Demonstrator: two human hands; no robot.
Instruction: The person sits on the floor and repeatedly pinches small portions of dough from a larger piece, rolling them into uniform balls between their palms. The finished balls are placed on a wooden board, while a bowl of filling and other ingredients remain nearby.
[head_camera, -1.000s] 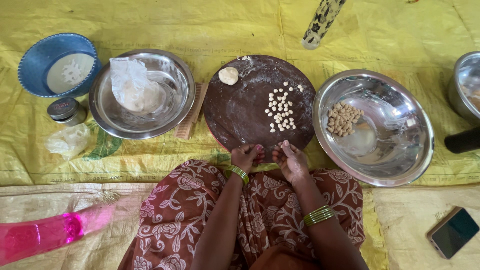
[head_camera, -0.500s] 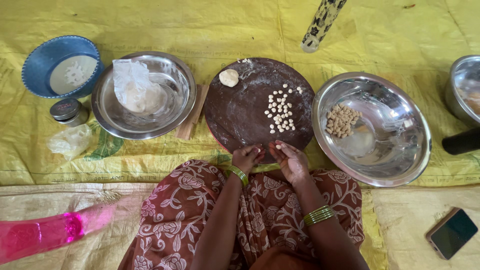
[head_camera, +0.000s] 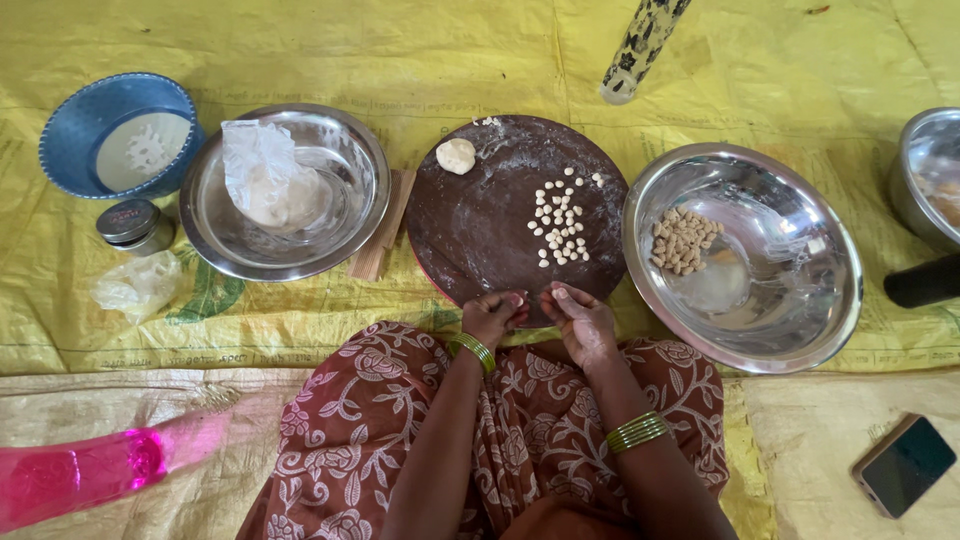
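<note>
My left hand (head_camera: 494, 316) and my right hand (head_camera: 580, 320) meet at the near edge of a round dark brown board (head_camera: 480, 225). Their fingertips pinch together over something too small to make out. On the board lie several tiny white dough pieces (head_camera: 560, 225) and, at its far edge, a small dough ball (head_camera: 457, 155). Both wrists carry green bangles.
Left of the board stands a steel bowl (head_camera: 345, 160) holding dough under clear plastic (head_camera: 262, 180). A right steel bowl (head_camera: 790, 280) holds small dough bits (head_camera: 684, 240). A blue bowl (head_camera: 70, 115), small tin (head_camera: 133, 224), pink bottle (head_camera: 90, 470), patterned rolling pin (head_camera: 640, 45) and phone (head_camera: 905, 465) lie around.
Both hands stay at the board's near edge, the fingers shifting slightly against each other. Nothing else has moved.
</note>
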